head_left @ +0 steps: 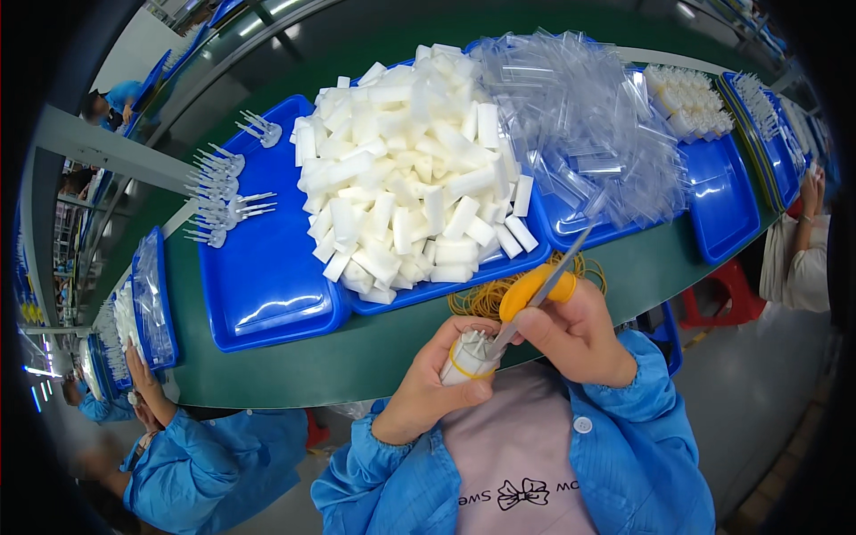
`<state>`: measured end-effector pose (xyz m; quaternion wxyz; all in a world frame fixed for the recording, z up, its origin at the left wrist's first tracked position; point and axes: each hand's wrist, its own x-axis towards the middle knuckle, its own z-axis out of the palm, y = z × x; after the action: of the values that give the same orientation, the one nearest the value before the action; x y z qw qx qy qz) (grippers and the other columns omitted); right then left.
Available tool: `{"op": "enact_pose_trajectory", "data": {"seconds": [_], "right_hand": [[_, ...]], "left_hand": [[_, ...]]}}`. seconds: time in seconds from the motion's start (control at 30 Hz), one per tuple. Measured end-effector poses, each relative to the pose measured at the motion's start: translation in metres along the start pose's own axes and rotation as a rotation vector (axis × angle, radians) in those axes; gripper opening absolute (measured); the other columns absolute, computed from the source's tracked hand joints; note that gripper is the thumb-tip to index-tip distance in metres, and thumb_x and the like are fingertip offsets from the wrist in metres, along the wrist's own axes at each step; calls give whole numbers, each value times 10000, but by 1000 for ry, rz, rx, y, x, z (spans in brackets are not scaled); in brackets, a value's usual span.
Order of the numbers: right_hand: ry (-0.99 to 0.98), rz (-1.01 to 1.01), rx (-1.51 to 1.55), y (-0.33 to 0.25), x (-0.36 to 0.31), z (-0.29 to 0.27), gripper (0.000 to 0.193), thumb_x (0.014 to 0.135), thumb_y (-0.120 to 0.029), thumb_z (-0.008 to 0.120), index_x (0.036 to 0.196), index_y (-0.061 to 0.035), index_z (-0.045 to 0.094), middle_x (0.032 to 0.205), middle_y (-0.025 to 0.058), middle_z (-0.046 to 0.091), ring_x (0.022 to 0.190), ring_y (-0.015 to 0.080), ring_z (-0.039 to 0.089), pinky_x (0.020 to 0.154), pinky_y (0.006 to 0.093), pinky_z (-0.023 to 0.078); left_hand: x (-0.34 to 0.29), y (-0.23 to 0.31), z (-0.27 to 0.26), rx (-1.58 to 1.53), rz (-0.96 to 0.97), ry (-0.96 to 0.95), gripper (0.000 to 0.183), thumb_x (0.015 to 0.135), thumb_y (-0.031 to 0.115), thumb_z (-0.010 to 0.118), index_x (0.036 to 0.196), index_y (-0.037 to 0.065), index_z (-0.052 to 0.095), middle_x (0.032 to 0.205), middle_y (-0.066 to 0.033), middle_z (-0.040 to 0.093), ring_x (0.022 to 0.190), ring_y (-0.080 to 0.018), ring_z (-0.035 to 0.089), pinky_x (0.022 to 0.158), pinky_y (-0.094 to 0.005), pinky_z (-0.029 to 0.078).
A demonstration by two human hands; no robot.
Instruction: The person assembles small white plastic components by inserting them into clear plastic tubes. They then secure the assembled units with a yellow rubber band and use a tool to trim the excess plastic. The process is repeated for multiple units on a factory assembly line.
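My left hand [441, 379] is wrapped around a short white bundle [470, 355] with a yellow rubber band about it. Small pale prongs show at the bundle's top end. My right hand [575, 334] grips a long, thin metal tool [571, 256], which looks like tweezers. Its lower end meets the bundle's top; its upper end points away, up and to the right. An orange-yellow covering [535, 290] sits around the fingers of my right hand. Just beyond both hands, loose yellow rubber bands [477, 300] lie on the green table [383, 361].
A blue tray [267, 303] at left carries white pronged parts [218, 196]. White foam blocks [401, 178] heap the middle tray, clear plastic sleeves [588, 134] the one beside it. More bundles [687, 100] stand far right. Co-workers [214, 464] sit on both sides; a red stool [727, 299] is at right.
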<state>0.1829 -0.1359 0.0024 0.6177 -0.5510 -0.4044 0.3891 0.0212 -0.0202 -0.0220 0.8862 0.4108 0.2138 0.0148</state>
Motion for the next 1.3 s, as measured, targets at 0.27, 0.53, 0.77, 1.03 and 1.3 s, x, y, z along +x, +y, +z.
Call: {"op": "enact_pose_trajectory", "data": {"seconds": [0.27, 0.53, 0.77, 1.03, 1.3], "right_hand": [[99, 12, 264, 8, -2, 4, 187, 956, -103, 511, 1094, 20, 533, 927, 67, 601, 785, 98, 578, 705, 236, 487], [81, 88, 220, 3, 3, -4, 173, 952, -127, 522, 1056, 11, 537, 932, 66, 590, 790, 99, 580, 691, 238, 496], [-7, 113, 266, 1, 6, -3, 164, 947, -124, 533, 1046, 6, 545, 920, 66, 587, 763, 100, 568, 684, 240, 488], [7, -11, 50, 5, 2, 0, 168, 949, -126, 532, 1053, 6, 543, 917, 83, 608, 786, 111, 584, 688, 243, 491], [-15, 72, 254, 4, 4, -1, 166, 955, -126, 527, 1052, 7, 548, 909, 71, 613, 796, 103, 586, 703, 245, 489]], "left_hand": [[2, -7, -13, -221, -58, -246, 702, 803, 402, 706, 1301, 8, 405, 1008, -68, 539, 843, -140, 533, 720, -274, 437], [6, -9, -11, -145, -22, -191, 767, 850, 497, 626, 1356, -7, 346, 1035, -96, 558, 853, -161, 558, 744, -292, 456], [0, -6, -8, -57, 36, -115, 723, 887, 504, 568, 1349, -3, 339, 1050, -123, 561, 805, -160, 572, 697, -276, 467], [2, -15, -15, -253, -101, -158, 683, 913, 547, 478, 1303, -9, 403, 978, -125, 570, 648, -142, 537, 536, -250, 432], [3, -14, -11, -228, -158, -136, 692, 932, 630, 301, 1228, 19, 431, 823, -103, 542, 511, -133, 472, 422, -248, 372]]}}
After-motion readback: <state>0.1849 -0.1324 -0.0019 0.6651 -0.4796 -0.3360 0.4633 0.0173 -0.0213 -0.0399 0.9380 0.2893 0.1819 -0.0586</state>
